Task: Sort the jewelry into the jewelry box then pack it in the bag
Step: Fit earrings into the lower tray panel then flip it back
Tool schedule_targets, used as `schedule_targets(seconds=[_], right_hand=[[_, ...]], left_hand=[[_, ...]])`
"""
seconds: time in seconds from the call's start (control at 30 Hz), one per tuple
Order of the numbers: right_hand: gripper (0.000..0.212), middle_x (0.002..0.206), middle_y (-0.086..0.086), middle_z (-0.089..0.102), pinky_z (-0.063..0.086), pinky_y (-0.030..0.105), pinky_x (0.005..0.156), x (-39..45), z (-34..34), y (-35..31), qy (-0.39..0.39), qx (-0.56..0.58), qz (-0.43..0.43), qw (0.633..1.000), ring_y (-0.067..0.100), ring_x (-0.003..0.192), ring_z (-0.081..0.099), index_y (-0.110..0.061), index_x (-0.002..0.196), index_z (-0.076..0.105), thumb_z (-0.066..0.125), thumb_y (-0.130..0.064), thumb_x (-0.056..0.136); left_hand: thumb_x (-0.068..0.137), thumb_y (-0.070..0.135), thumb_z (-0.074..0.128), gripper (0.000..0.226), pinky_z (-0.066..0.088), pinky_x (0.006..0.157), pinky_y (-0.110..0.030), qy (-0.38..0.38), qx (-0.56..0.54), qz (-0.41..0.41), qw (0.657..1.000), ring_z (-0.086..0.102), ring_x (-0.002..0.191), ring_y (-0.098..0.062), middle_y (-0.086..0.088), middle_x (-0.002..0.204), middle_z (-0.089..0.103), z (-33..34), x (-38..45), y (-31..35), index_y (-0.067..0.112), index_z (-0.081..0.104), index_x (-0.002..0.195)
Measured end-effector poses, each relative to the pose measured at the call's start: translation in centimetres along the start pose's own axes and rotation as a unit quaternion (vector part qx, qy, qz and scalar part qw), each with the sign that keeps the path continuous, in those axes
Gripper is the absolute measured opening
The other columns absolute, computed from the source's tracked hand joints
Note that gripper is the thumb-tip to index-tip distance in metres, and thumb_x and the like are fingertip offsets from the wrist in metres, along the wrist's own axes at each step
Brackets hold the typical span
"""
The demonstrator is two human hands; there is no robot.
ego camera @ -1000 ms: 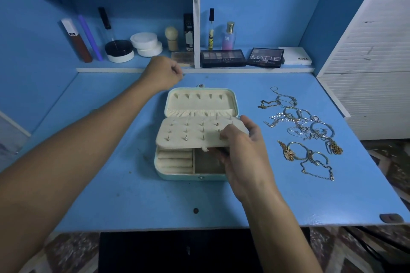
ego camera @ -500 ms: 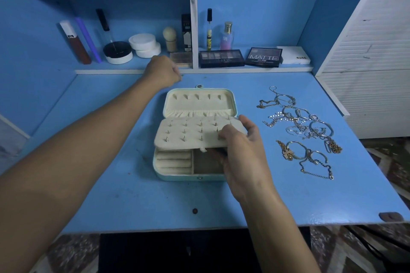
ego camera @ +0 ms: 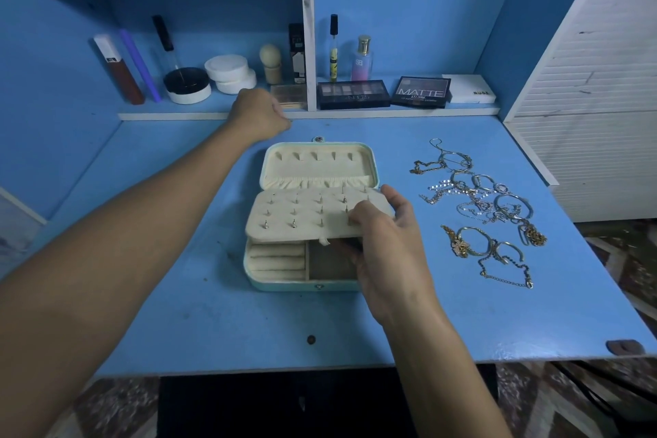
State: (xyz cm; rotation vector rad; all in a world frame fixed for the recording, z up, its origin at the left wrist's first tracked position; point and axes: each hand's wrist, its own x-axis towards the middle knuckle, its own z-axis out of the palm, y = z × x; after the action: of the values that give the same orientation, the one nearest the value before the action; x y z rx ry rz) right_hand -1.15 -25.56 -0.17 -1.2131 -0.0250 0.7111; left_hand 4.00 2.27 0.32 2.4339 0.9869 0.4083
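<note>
A pale teal jewelry box lies open in the middle of the blue table, its cream lid flat behind it. My right hand pinches the right edge of the cream earring panel, which is studded with several earrings and raised above the lower compartments. My left hand is a fist behind the box's left corner, by the shelf edge; whether it holds anything is hidden. A spread of gold and silver chains, bangles and rings lies on the table to the right of the box.
A low shelf at the back carries makeup palettes, jars, tubes and a perfume bottle. A white louvred cabinet stands at the right. The table's front edge is close to me, with a dark shape under it.
Both hands stay almost where they were. My right hand keeps its pinch on the earring panel, which has hardly moved.
</note>
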Motion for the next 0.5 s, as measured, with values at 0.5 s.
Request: schedule_targets(seconds=[0.5], right_hand=[[0.046,0.081,-0.010,0.073,0.050,0.061,0.097,0.2,-0.1,0.3,0.001,0.000,-0.005,1.000,0.019,0.090,0.065,-0.033,0.123,0.050,0.057,-0.011,0.082]], left_hand=[[0.083,0.016,0.070,0.009,0.045,0.065,-0.013,-0.011,-0.086,0.077,0.993,0.057,0.068,0.003,0.009,0.081,0.069,-2.2,-3.7,0.9,0.022,0.075,0.088]])
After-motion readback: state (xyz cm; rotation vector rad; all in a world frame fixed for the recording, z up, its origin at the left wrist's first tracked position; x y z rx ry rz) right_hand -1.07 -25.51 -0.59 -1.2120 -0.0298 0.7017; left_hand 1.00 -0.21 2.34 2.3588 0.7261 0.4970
